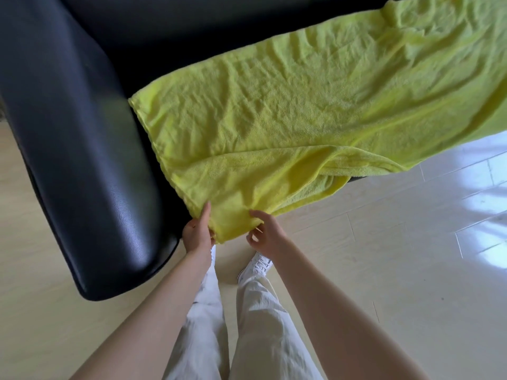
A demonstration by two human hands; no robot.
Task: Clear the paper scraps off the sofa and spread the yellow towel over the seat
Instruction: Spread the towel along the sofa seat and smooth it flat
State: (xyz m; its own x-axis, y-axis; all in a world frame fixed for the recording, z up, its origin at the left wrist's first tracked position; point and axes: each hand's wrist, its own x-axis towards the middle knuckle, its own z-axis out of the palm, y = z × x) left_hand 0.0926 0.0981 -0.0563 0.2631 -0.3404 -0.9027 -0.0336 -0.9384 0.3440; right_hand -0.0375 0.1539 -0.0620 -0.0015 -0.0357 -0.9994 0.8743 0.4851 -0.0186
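The yellow towel (301, 105) lies wrinkled across the seat of the black leather sofa (170, 39), and its near edge hangs over the front. My left hand (198, 234) pinches the towel's near left corner, thumb on top. My right hand (265, 235) is just to the right at the same hem, with fingertips touching the cloth and fingers partly curled. No paper scraps are visible on the sofa.
The sofa's broad black armrest (82, 171) runs along the left, down to the floor. Pale wood-look flooring (397, 256) with window glare lies to the right. My legs in light trousers and white shoes (258, 266) stand right in front of the sofa.
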